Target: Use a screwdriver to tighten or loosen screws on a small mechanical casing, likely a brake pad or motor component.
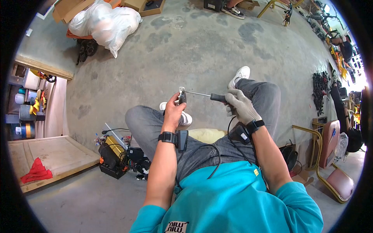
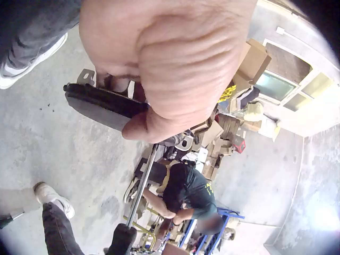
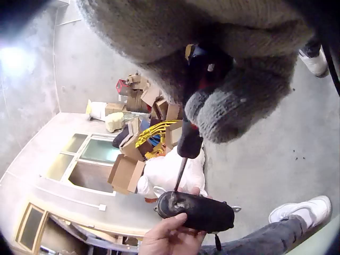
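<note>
My bare left hand (image 1: 173,112) holds a black oblong part (image 3: 204,213) with rounded ends and small metal tabs, thumb on one side and fingers on the other. In my gloved right hand (image 1: 243,106) is a screwdriver (image 1: 218,98), gripped by its dark handle. Its thin metal shaft points left, and in the right wrist view the tip meets the worn end of the black part. From the left wrist view, the part's smooth side (image 2: 101,109) shows under my thumb, and the hand covers its near end. Both hands are held over my lap, between the knees.
A pale yellow pad (image 1: 206,135) lies between my thighs. Cables run from the wrist cameras across my lap. On the floor at left sits a cluster of tools and boxes (image 1: 112,163); a gold-framed chair (image 1: 320,155) stands at right. Farther off are white bags (image 1: 105,25) and another person (image 2: 186,194).
</note>
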Available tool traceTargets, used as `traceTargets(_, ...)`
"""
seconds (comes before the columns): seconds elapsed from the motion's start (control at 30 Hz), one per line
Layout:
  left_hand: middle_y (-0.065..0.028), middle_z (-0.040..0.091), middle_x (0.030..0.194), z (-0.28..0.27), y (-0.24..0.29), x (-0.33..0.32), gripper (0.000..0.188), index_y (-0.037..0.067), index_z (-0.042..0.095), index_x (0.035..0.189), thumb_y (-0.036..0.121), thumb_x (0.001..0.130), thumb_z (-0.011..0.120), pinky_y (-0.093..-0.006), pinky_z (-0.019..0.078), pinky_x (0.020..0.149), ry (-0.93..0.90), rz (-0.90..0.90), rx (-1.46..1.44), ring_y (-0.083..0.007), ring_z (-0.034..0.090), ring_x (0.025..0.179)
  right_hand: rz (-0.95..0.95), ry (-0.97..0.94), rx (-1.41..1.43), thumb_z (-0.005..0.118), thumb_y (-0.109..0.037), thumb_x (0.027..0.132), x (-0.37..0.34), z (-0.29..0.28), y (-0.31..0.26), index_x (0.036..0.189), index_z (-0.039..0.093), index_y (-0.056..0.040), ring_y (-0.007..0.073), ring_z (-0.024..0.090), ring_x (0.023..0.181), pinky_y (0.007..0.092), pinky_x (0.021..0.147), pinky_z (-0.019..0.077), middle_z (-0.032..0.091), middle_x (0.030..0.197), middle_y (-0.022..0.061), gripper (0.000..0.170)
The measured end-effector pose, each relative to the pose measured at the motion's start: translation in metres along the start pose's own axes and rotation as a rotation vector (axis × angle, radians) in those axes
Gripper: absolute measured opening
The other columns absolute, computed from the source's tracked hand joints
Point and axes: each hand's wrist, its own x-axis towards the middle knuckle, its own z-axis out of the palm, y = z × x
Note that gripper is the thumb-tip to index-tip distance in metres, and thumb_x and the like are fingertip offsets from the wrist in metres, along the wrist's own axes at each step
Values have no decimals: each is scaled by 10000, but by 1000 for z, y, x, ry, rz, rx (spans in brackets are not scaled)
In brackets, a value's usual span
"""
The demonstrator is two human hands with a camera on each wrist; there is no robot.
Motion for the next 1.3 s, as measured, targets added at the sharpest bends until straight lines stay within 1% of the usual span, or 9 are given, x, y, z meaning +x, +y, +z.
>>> traceTargets(0.23,-1,631,956,5,5,-4,540,5,602,1348,-10,813,672,-243,464,717,41,-11,-27,-84,556,792,-116,21,-136,696,-264,889,0,0,1,1392,415,109,146,639,778,290,658,546,634,1002,130,686)
traceTargets(0.43,-6,637,961,3,3,-1,541,2,598,1352,-18,816,670,-245,470,729,13,-7,-10,-88,565,809,66,-39,13,686,-249,901,-3,3,-3,1383,415,113,147,637,769,286,645,552,625,988,113,661)
traceTargets(0.53,-9,637,963,4,3,-2,542,4,600,1351,-14,815,674,-246,471,734,23,10,-21,-91,567,817,-101,18,-97,651,-241,929,-3,3,0,1370,430,107,128,616,730,285,619,548,622,968,101,604)
traceTargets(0.73,-14,639,985,4,6,-3,538,-1,602,1347,-9,814,678,-243,473,752,29,-18,17,-93,568,832,80,-125,33,665,-230,907,-2,0,-7,1377,415,113,130,614,712,273,592,545,622,945,110,634)
traceTargets(0.83,-15,640,993,5,6,-4,544,-1,600,1349,-10,811,680,-244,474,756,34,-7,2,-93,568,833,-73,2,-87,663,-237,914,-3,4,-3,1370,426,108,127,607,695,275,556,528,611,902,96,620)
traceTargets(0.93,-16,639,995,3,7,-4,546,2,601,1349,-9,809,680,-244,473,756,20,-7,3,-94,569,834,-8,15,-53,668,-237,912,-3,3,-5,1375,421,111,131,607,698,278,558,524,610,930,108,629)
traceTargets(1.0,-13,639,988,5,7,-5,542,4,602,1347,-10,810,678,-242,471,753,32,-11,14,-92,568,830,95,-115,-12,684,-241,900,0,-3,-6,1390,411,110,142,617,718,280,578,534,604,983,128,661)
traceTargets(1.23,6,631,948,6,10,-6,528,7,604,1335,-10,812,675,-239,458,719,37,-16,-4,-79,551,800,-1,8,-92,683,-230,908,0,-1,-2,1392,416,97,150,615,732,290,588,534,591,1048,133,642)
traceTargets(1.3,6,628,944,6,10,-6,529,7,604,1335,-10,812,674,-239,456,714,36,-18,0,-80,549,796,171,-192,-15,693,-224,894,6,-8,-7,1394,413,100,149,615,733,292,596,533,601,1057,140,658)
